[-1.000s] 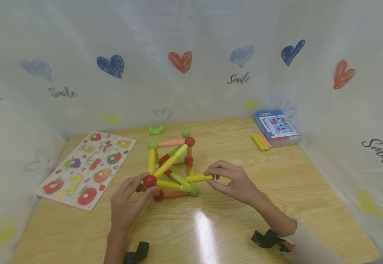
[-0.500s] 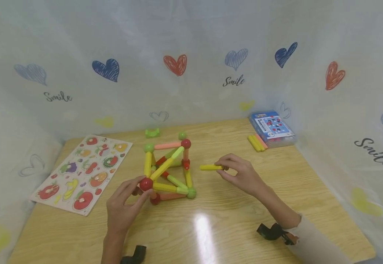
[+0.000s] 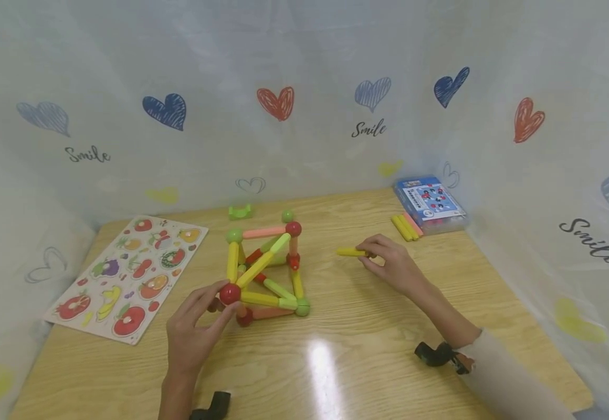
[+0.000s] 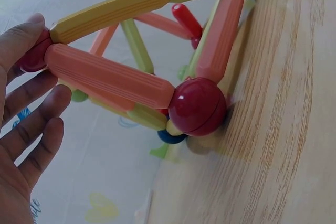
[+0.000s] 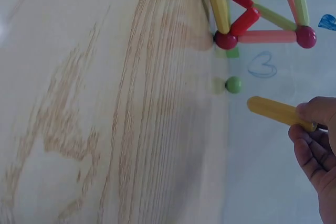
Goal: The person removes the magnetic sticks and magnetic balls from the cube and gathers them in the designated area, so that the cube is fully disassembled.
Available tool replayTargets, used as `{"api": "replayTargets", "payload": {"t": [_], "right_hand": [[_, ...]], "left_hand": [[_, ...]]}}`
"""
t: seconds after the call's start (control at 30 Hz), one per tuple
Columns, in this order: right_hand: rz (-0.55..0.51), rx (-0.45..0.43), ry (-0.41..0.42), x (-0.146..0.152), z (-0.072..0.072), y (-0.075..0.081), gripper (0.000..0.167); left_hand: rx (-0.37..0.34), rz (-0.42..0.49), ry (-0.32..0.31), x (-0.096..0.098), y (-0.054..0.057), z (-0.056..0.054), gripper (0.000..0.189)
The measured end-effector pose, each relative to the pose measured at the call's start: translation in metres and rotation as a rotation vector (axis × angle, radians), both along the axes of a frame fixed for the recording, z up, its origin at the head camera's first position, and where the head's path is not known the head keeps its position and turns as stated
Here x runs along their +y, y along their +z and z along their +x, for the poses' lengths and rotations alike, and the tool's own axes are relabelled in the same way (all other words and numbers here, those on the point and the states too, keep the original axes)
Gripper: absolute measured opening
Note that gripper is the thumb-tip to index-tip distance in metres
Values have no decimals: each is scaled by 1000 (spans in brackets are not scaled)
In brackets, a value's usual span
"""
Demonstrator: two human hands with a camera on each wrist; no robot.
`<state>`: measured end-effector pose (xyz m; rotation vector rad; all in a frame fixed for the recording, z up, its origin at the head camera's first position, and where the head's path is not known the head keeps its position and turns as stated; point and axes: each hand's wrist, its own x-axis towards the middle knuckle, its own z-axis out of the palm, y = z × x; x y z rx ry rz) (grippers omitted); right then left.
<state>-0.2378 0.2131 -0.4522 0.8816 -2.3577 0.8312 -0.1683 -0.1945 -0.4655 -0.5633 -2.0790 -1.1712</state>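
A frame of coloured rods and balls stands left of the table's middle. At its near upper corner is a red ball, pinched between the thumb and fingers of my left hand. In the left wrist view a pink rod runs from that ball down to a lower red ball by the tabletop. My right hand, to the right of the frame and apart from it, pinches a yellow rod by one end. The rod's other end points left, as the right wrist view also shows the yellow rod.
Behind the frame lie a green ball and a green curved piece. A fruit puzzle board lies at the left. Two yellow rods and a pink rod lie beside a blue box at the back right.
My right hand has moved the yellow rod away from the frame, to the right and further back. My left hand keeps its pinch on the red ball.
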Motion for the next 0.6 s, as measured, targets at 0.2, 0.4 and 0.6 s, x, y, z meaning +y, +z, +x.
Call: {"api": "replayTargets", "payload": {"t": [0.2, 0.4, 0.6], "right_hand": [[39, -3, -49, 10, -8, -7, 25], [112, -59, -153, 22, -15, -15, 22], [122, -167, -243, 36, -23, -19, 21]], "left_hand": [[-7, -3, 3, 0, 0, 0, 61], [-6, -10, 0, -1, -1, -1, 62], [-6, -17, 10, -1, -1, -1, 64]]}}
